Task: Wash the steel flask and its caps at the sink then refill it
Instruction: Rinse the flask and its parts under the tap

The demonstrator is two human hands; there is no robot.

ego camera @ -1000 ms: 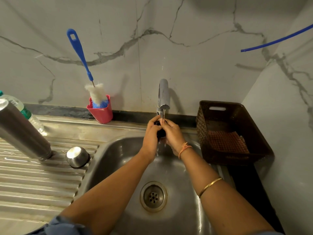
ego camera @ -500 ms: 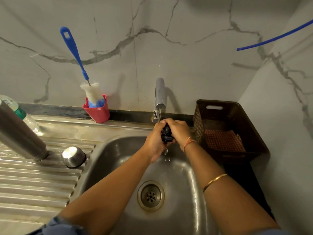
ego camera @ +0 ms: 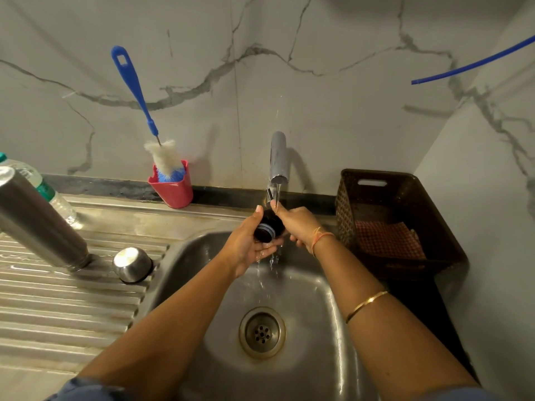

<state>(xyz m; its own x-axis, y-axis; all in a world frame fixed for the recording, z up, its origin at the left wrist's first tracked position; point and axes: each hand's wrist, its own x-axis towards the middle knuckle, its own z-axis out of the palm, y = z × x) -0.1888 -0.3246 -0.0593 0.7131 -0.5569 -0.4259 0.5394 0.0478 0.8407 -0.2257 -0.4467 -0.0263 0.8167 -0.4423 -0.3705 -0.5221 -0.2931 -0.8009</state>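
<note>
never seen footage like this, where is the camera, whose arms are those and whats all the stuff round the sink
No machine here: the arms are a person's, and the single picture comes from a wide-angle camera worn on their head, looking down at a steel sink. Both hands are under the running tap. The left hand cradles a black cap and the right hand grips it from the other side. On the ribbed drainboard to the left stand the steel flask and a round steel cap, with a plastic bottle behind. A blue brush sits in a pink holder, and a brown basket stands to the right.
</note>
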